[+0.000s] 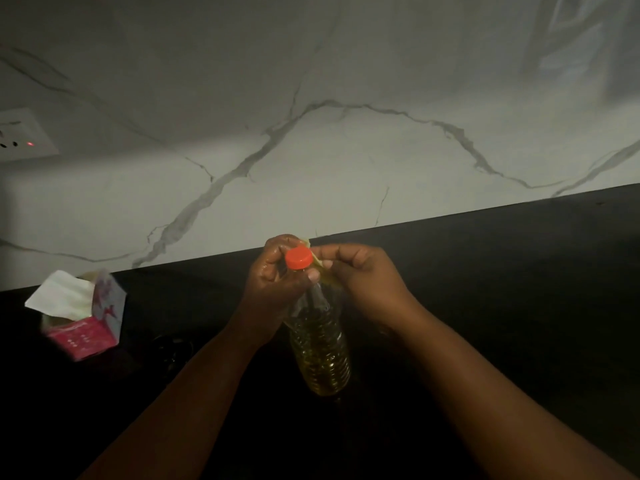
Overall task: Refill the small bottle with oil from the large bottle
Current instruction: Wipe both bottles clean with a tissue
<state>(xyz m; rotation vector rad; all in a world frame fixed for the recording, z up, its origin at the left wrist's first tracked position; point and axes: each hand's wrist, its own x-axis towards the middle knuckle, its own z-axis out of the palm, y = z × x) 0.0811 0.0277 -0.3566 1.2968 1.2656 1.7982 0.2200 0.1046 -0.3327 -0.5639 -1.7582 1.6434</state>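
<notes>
A clear ribbed plastic bottle of yellow oil (320, 344) with an orange screw cap (298, 258) stands on the dark countertop (519, 289). The left hand (280, 271) grips its neck; the right hand (360, 271) pinches a yellowish scrap (320, 268) beside the cap. Bare counter lies to the right. Left, a pink tissue box (81, 317), print unreadable. Beyond, the marble wall (346, 150).

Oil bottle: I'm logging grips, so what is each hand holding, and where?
The left hand grips the oil bottle around its neck, below the red cap. The right hand pinches a yellowish scrap beside the cap.
</notes>
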